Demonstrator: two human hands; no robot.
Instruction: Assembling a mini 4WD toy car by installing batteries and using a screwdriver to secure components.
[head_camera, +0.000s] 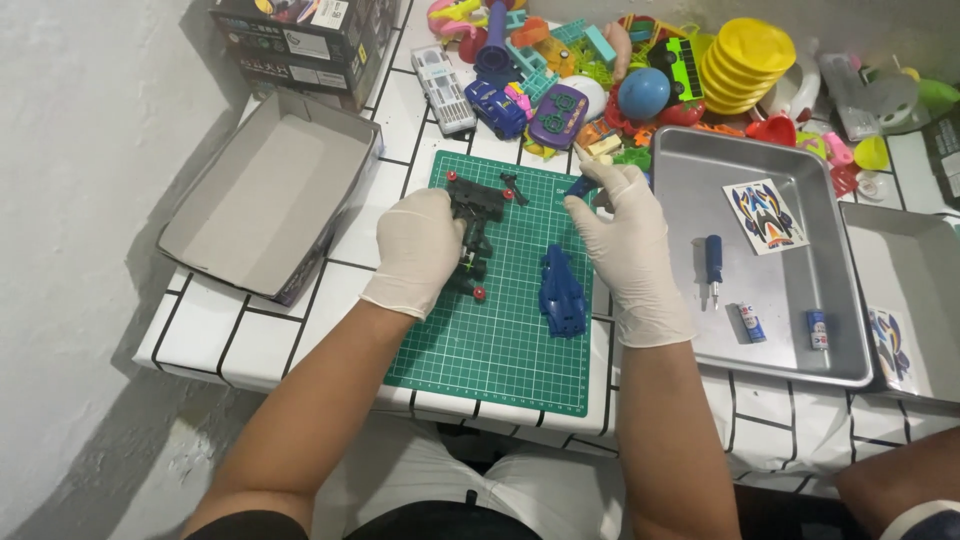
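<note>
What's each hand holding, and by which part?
Left hand holds the black toy car chassis by its left side, on the green cutting mat. Right hand pinches a small blue part in its fingers; exact grip point unclear.

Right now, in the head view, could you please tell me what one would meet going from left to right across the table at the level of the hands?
Empty cardboard box lid → left hand on the black toy car chassis → blue car body shell → right hand → blue screwdriver in the metal tray.
</note>
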